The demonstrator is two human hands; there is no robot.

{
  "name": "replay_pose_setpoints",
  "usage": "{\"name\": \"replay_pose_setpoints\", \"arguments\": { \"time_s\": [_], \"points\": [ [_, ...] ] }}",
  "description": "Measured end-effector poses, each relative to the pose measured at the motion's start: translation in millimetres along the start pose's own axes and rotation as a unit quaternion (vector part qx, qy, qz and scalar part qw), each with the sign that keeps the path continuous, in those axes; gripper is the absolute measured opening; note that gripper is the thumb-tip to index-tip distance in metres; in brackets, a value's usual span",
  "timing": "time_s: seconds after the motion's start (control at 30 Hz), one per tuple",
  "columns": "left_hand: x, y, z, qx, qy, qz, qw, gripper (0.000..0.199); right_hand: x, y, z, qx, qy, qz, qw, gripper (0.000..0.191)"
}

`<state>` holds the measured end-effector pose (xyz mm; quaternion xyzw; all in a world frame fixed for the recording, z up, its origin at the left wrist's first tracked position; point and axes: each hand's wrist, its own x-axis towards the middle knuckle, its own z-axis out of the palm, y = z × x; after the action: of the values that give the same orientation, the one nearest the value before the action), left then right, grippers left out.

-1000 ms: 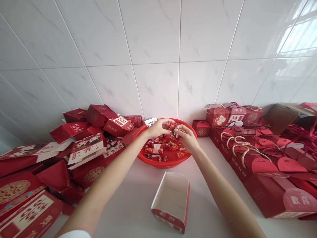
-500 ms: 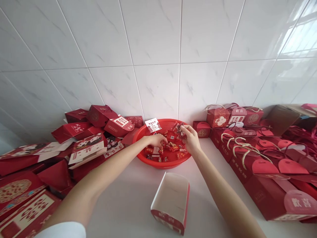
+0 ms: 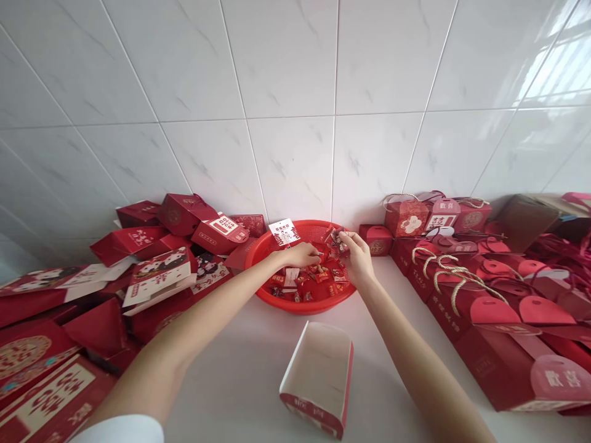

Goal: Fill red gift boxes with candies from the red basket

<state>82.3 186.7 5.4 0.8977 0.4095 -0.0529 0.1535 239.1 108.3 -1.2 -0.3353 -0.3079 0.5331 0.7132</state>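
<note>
A round red basket [image 3: 305, 307] stands by the tiled wall with several small wrapped candies [image 3: 318, 271] inside. My left hand [image 3: 302, 253] is over its middle, fingers pinched together; whatever they grip is too small to name. At the basket's right side my right hand [image 3: 356, 251] is closed on wrapped candies [image 3: 336, 241]. A white printed card [image 3: 284, 232] leans at the basket's back left. Nearer to me, an open red box [image 3: 318, 372] with a pale inside lies on the white table [image 3: 231, 369].
Red printed boxes [image 3: 161, 271] are heaped on the left. On the right, closed red gift boxes [image 3: 489, 351] stand in rows, some with rope handles [image 3: 455, 280]. Behind them is a brown carton [image 3: 526, 218]. The tiled wall [image 3: 290, 166] rises behind the basket.
My left hand has moved slightly up and to the right above the candies. My right hand has hardly moved and still holds candies.
</note>
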Motion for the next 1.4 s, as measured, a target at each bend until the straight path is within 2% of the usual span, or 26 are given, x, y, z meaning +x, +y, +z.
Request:
{"name": "replay_pose_setpoints", "arguments": {
  "time_s": [0.1, 0.23, 0.4, 0.53, 0.6, 0.7, 0.83, 0.93, 1.03, 1.13, 1.23, 1.4],
  "points": [
    [6.6, 10.3, 0.5, 0.007, 0.009, 0.011, 1.0, 0.02, 0.8, 0.3, -0.6, -0.001, 0.003, 0.0, 1.0, 0.037],
    [17.5, 24.8, 11.9, 0.027, -0.021, 0.012, 0.999, 0.011, 0.3, 0.0, -0.7, -0.007, 0.002, -0.006, 1.0, 0.036],
    [20.0, 31.2, 21.9, 0.012, -0.042, 0.009, 0.999, 0.022, -0.6, -0.2, -0.6, -0.012, -0.001, -0.006, 1.0, 0.033],
    [15.1, 28.9, 17.1, -0.038, -0.041, 0.009, 0.998, 0.025, -0.6, -0.5, -0.5, -0.004, -0.001, 0.0, 1.0, 0.033],
    [9.3, 26.3, 9.6, -0.078, -0.033, 0.01, 0.996, 0.02, -0.2, -1.7, -0.5, 0.004, -0.001, 0.004, 1.0, 0.033],
    [-7.5, 22.8, -7.5, -0.154, 0.001, 0.02, 0.988, 0.005, 1.1, -6.6, 0.0, 0.018, -0.009, 0.019, 1.0, 0.032],
    [-48.0, 28.2, -30.5, -0.241, 0.038, 0.038, 0.969, 0.012, 0.3, -21.1, 2.1, 0.041, -0.031, 0.05, 0.997, 0.027],
    [-86.4, 44.1, -38.8, -0.318, 0.023, 0.072, 0.945, 0.012, -6.5, -37.1, 5.0, 0.061, -0.053, 0.057, 0.995, 0.02],
    [-121.1, 67.0, -38.0, -0.299, -0.005, 0.117, 0.947, 0.015, -19.0, -53.6, 9.0, 0.074, -0.079, 0.048, 0.993, 0.015],
    [-146.5, 88.7, -31.0, -0.224, 0.003, 0.169, 0.96, 0.024, -33.8, -66.6, 13.6, 0.058, -0.101, 0.038, 0.993, 0.014],
    [-162.8, 102.1, -22.4, -0.2, 0.012, 0.175, 0.964, 0.033, -47.6, -74.6, 18.1, 0.024, -0.121, 0.02, 0.992, 0.016],
    [-176.9, 110.6, -14.3, -0.179, 0.002, 0.172, 0.969, 0.043, -66.0, -82.8, 23.3, -0.018, -0.159, -0.017, 0.987, 0.023]
  ]
}}
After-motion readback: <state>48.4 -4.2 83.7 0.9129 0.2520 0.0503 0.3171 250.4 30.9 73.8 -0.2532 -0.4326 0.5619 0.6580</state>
